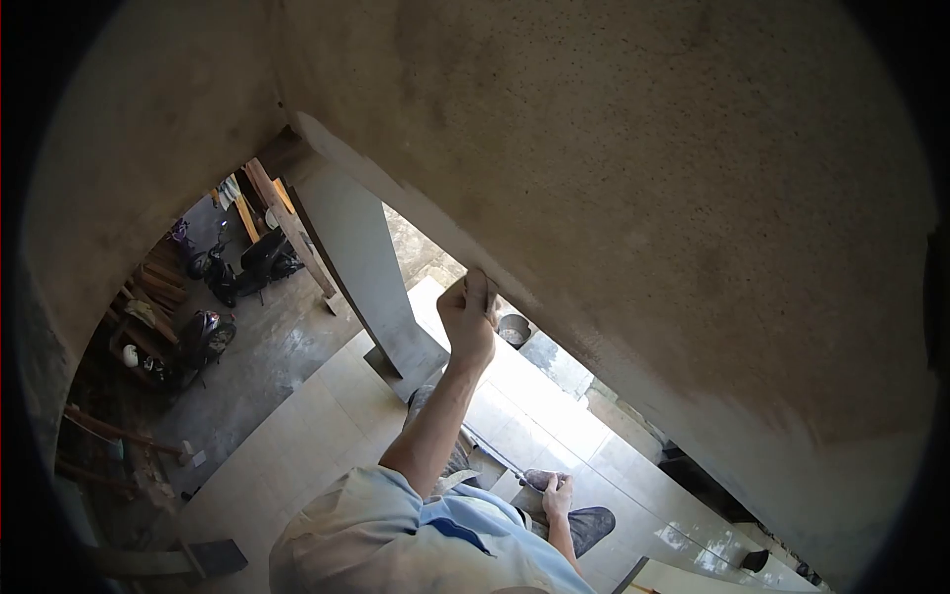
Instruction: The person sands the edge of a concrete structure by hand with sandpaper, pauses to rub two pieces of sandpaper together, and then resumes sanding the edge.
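Observation:
Raised in front of me, my left hand [469, 315] has its fingers curled together at the lower edge of the brownish plastered surface [633, 198]. Whatever it grips, if anything, is too small to tell. Lower down, near my legs, my right hand [558, 495] is closed around a dark greyish, rounded object [539, 479]. A thin cord or rod runs near that object toward the upper left. My light blue shirt [475, 530] fills the bottom of the view.
Pale floor tiles [336, 411] lie far below. Motorbikes [237, 272] and stacked wood [158, 282] stand at the left. A grey upright panel [361, 252] is left of my raised hand, and a round bucket [514, 329] is visible below the plastered edge.

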The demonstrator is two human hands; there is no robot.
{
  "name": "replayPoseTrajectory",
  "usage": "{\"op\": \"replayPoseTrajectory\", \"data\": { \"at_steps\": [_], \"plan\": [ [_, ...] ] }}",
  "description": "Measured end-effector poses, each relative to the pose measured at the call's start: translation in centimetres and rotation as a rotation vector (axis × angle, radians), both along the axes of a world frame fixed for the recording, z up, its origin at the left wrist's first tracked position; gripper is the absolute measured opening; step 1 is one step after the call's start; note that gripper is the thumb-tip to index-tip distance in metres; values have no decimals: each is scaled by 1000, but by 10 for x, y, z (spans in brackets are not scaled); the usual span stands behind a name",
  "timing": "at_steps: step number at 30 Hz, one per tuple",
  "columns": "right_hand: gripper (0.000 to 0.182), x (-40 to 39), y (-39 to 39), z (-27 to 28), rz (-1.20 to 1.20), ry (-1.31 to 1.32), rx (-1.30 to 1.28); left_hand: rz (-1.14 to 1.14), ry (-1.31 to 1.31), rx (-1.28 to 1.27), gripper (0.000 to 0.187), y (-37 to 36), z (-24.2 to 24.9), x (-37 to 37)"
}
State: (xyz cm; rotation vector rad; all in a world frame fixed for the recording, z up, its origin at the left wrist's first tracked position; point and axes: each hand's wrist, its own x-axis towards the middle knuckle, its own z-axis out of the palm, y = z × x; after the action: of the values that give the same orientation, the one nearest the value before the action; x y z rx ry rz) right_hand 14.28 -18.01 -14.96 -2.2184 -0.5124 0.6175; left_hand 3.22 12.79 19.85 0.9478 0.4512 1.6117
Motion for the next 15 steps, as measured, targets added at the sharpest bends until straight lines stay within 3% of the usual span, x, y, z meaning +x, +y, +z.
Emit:
{"op": "replayPoseTrajectory", "data": {
  "at_steps": [5, 7, 10, 11, 12, 15],
  "plan": [
    [24, -1, 1, 5, -36, 77, 5, 66, -373, -351, 44, 4, 28, 13],
    [24, -3, 1, 8, -20, 75, 3, -62, -324, -313, 35, -13, 15, 16],
    [24, -1, 4, 10, -1, 69, -10, -253, -22, 87, 36, -6, -5, -7],
    [25, 0, 2, 10, -2, 67, -21, -81, 6, -14, 44, 0, -6, -2],
    [25, -1, 3, 12, -5, 66, -27, -50, -52, -19, 43, 4, 0, -3],
    [25, -3, 2, 15, -30, 21, -10, -126, -317, -164, 47, -4, 6, 12]
  ]
}}
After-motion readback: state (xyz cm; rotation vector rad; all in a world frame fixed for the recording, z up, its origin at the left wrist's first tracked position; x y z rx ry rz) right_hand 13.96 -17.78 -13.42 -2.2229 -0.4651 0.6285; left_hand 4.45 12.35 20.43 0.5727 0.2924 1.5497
